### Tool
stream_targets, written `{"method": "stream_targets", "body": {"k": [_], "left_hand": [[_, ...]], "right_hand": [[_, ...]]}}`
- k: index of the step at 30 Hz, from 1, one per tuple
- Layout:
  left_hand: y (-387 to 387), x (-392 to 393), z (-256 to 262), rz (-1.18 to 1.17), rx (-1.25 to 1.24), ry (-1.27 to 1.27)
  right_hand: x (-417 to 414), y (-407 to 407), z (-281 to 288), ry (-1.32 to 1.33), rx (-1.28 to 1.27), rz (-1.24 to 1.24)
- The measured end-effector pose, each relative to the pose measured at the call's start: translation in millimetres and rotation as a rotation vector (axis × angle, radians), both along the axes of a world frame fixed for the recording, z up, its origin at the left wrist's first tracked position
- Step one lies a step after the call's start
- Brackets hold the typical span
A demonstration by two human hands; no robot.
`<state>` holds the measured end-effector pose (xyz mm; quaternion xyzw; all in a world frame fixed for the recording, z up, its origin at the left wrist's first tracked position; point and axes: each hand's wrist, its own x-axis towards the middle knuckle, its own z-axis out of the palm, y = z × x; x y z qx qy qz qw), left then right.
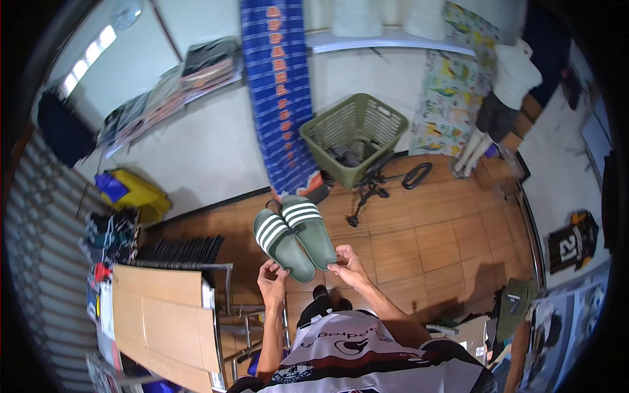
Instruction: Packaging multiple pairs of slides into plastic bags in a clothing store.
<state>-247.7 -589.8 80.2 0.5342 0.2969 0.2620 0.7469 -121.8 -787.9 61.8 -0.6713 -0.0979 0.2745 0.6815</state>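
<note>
A pair of dark green slide sandals with white-striped straps hangs in front of me, above the floor, toes pointing away. My left hand (pixel 273 281) pinches the heel edge of the left slide (pixel 294 258) between thumb and fingers. On the other side, my right hand (pixel 352 269) grips the heel edge of the right slide (pixel 313 239) the same way. The two slides lie side by side with their straps touching. A small black piece (pixel 296 230) sits between the straps, and a thin dark loop (pixel 271 204) shows near the left toe.
An olive perforated plastic basket (pixel 354 123) on a black wheeled stand holds dark items. Left of it hangs a blue banner (pixel 279 98) with writing. A cardboard-topped table (pixel 162 314) stands at my left. Folded clothes (pixel 167 88) line a wall shelf; a dressed mannequin (pixel 511 73) stands far right.
</note>
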Motion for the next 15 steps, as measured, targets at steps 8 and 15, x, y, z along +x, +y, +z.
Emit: {"method": "stream_targets", "body": {"k": [8,15], "left_hand": [[-14.0,153.6,-22.5,-0.256,0.082,0.12],[-14.5,280.7,-24.9,-0.361,0.071,0.012]], "right_hand": [[91.6,-45.2,10.8,0.034,-0.022,-0.241],[193.1,-44.2,19.0,0.0,0.02,-0.355]]}}
